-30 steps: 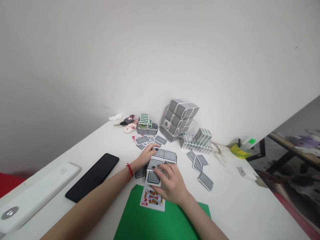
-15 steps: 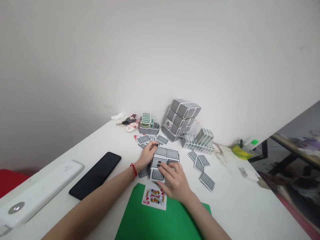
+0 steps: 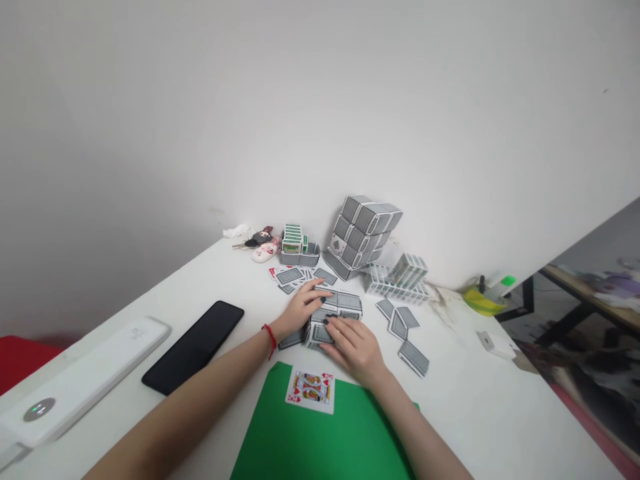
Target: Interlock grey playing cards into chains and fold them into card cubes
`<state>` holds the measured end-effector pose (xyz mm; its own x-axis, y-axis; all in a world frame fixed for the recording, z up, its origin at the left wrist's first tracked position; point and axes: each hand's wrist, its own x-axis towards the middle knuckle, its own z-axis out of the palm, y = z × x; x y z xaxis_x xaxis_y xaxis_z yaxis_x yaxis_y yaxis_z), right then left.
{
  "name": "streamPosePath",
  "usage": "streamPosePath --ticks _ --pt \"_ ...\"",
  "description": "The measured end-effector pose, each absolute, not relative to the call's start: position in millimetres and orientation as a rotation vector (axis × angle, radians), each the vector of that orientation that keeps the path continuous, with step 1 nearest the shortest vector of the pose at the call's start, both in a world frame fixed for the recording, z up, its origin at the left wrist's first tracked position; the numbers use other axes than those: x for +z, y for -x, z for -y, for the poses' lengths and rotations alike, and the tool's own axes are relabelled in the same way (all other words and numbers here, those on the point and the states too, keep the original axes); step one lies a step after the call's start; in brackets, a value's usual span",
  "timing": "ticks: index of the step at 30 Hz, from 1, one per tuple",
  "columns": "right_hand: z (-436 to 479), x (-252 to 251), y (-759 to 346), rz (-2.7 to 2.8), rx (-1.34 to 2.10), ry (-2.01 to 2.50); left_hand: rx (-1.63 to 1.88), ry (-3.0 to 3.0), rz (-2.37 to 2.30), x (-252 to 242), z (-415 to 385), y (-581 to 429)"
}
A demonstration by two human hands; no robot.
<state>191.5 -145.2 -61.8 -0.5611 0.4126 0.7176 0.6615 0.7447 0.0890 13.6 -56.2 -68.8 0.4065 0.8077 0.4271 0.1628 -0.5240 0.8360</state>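
Both hands rest on a small block of folded grey-backed playing cards (image 3: 340,308) on the white table (image 3: 480,407). My left hand (image 3: 303,308), with a red string at the wrist, curls over the block's left side. My right hand (image 3: 353,341) lies on its near face, fingers bent and pressing on the cards. A face-up king of hearts (image 3: 311,389) lies just in front of the hands on a green mat (image 3: 320,440). Folded cards (image 3: 403,327) lie loose to the right.
A tall stack of folded-card cubes (image 3: 363,233) leans by the wall, with a pale card piece (image 3: 400,277) beside it. A black phone (image 3: 195,347) and a white device (image 3: 75,393) lie left. Card boxes (image 3: 295,243), small toys (image 3: 263,245) and a yellow-green object (image 3: 483,297) sit farther back.
Both hands slid a little away from me with the card block, off the green mat's edge. The king card now lies fully uncovered.
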Motion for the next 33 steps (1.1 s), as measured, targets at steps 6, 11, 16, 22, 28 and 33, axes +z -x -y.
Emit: streamPosePath --ticks 6,11,16,22,28,33 --pt "151.0 -61.0 -188.5 2.228 -0.484 0.783 1.127 -1.963 -0.831 -69.9 56.8 -13.2" --pt "152.0 -52.5 -185.5 2.201 -0.343 0.81 1.112 -1.986 -0.82 -69.6 57.8 -12.5" --pt "149.7 -46.1 -185.6 2.124 -0.069 0.91 1.112 -2.014 -0.815 -68.4 60.5 -11.0" --pt "143.6 -50.0 -188.1 2.022 -0.018 0.923 1.226 -2.173 -0.758 -56.4 72.1 0.9" --pt "132.3 -54.6 -195.4 1.826 -0.077 1.067 1.336 -2.288 -0.771 -38.7 93.8 7.8" --pt "124.9 -59.8 -197.8 1.777 0.194 1.124 1.156 -2.262 -0.798 -43.7 96.4 2.0"
